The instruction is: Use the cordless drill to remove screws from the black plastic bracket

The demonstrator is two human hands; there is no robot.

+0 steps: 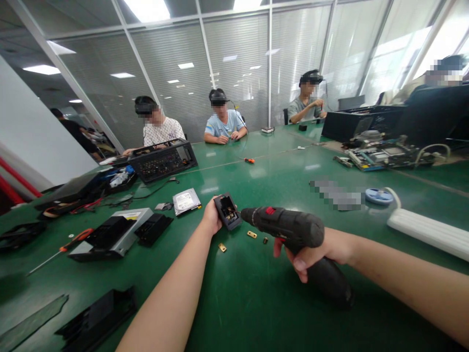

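Note:
My left hand (212, 217) grips a small black plastic housing (227, 212), its open side facing right and toward me, with brass-coloured metal parts inside. Wrapped around the handle of a black cordless drill (284, 225) is my right hand (306, 259). The drill points left, and its chuck end is close to the housing; I cannot tell whether the bit touches it. On the green table below lie a brass plate (251, 234), another brass plate (222, 248) and a small dark metal piece (266, 240).
To the left are a hard drive (186, 201), a metal drive case (110, 234), an orange screwdriver (76, 239) and black plastic parts (100, 318). A white power strip (428, 230) and blue spool (379, 196) lie right. Computer cases (163, 160) and several people occupy the far side.

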